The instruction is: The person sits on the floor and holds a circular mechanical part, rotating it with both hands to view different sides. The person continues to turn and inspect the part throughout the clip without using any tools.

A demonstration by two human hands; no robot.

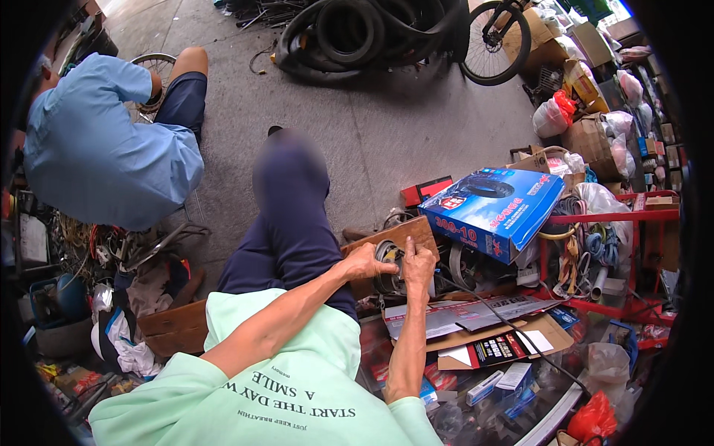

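Note:
On a wooden bench (413, 232) beside my right thigh, a round metal part (387, 253) with a ring-shaped rim lies between my hands. My left hand (362, 262) grips its near left edge, thumb laid across toward the middle. At its right edge my right hand (419, 262) is closed, with the thumb pointing up and the fingers curled against the rim. The fingertips are partly hidden, so the exact hold is unclear. Just right of the hands stands a similar rounded metal piece (462, 262).
A blue tyre box (498, 204) lies right of the bench, with flattened cardboard (491, 312) nearer. A black cable (513, 323) runs across it. A person in a blue shirt (111, 149) sits at left by a wheel. Tyres (349, 33) and a bicycle wheel (497, 44) are at the far side.

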